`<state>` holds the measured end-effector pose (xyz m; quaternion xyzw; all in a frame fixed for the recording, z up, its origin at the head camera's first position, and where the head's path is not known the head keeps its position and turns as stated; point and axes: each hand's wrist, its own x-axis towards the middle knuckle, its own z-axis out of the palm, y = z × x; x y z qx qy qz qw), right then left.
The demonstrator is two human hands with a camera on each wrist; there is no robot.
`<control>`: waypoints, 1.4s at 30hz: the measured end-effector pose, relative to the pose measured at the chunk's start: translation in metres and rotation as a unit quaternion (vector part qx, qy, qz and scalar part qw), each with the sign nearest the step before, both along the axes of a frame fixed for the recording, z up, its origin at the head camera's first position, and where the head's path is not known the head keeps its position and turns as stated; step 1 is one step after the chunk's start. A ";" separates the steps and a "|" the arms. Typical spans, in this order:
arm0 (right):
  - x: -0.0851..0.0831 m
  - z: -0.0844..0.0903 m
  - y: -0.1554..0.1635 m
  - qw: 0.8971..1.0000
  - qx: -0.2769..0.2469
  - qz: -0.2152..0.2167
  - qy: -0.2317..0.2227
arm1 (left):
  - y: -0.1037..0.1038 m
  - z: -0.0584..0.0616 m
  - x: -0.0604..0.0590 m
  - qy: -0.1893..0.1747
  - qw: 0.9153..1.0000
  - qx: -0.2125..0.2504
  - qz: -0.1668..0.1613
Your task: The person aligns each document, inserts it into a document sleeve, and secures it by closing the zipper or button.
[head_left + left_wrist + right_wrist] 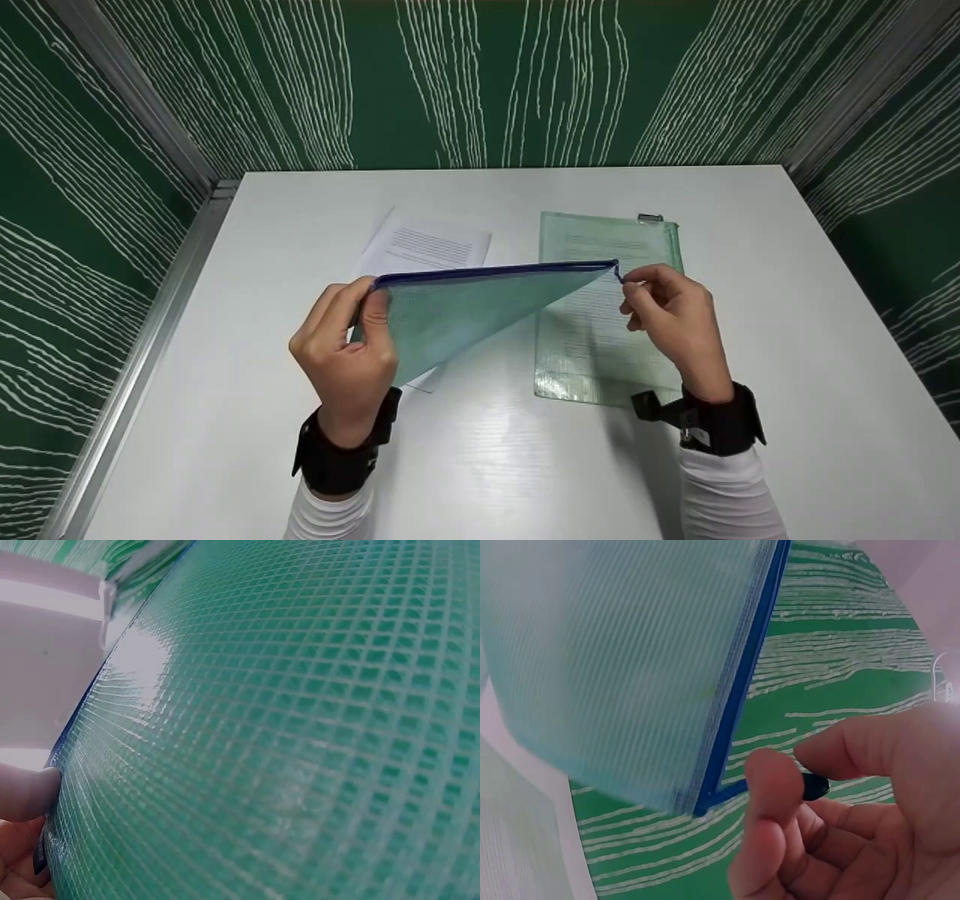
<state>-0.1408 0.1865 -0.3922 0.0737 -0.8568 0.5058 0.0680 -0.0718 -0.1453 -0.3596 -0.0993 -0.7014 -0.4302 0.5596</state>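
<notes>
A green translucent mesh zipper pouch (465, 319) with a dark blue zipper edge (742, 690) hangs in the air between both hands, its zipper side up. My left hand (345, 337) grips the zipper's left end, thumb on the near face. In the left wrist view the pouch's mesh (300, 727) fills most of the picture, and a small dark tab (40, 855) shows by the fingers. At the other end, my right hand (671, 315) pinches a short blue strap (731, 793) running from the pouch's corner. A dark tip (815, 786) pokes out between thumb and finger.
Behind the raised pouch, printed paper sheets (435, 244) lie on the white table (495, 472), partly covered from view. To the right lies a second green mesh pouch (577, 386) with printed pages inside and a metal clip (650, 218) at its top.
</notes>
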 end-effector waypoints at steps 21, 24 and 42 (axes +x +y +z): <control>-0.003 -0.017 -0.031 0.956 -0.175 0.154 -0.178 | 0.023 -0.004 0.008 0.021 0.994 -0.074 -0.078; -0.005 -0.018 -0.030 0.945 -0.203 0.164 -0.198 | 0.027 -0.002 0.009 0.034 0.991 -0.094 -0.093; -0.014 -0.018 -0.026 0.912 -0.253 0.198 -0.255 | 0.044 -0.001 0.016 0.062 0.930 -0.275 -0.235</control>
